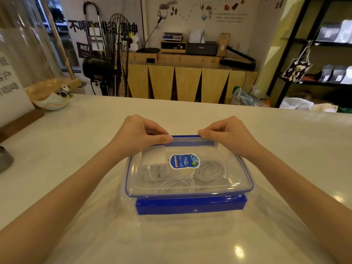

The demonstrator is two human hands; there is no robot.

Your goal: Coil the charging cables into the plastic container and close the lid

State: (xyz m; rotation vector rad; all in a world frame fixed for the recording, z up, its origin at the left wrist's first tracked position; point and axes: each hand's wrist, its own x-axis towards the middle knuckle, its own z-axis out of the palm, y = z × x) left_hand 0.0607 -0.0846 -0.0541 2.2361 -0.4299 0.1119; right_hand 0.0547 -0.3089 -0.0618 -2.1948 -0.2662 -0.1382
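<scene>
A clear plastic container point(190, 214) sits on the white counter in front of me, with its clear blue-rimmed lid point(234, 180) lying on top. Through the lid I see coiled white charging cables point(207, 171) and a white charger block point(156, 166). A blue label point(184, 161) is stuck on the lid. The near blue latch flap point(190, 205) hangs down at the front. My left hand point(141, 133) and my right hand point(226, 133) both pinch the far blue latch flap point(185, 139), thumbs on top.
The white counter point(76, 168) stretches around the box. A bowl with a panda figure point(55, 98) stands at the far left, beside a sign on a wooden base point(21, 119). A grey object point(4, 159) pokes in at the left edge.
</scene>
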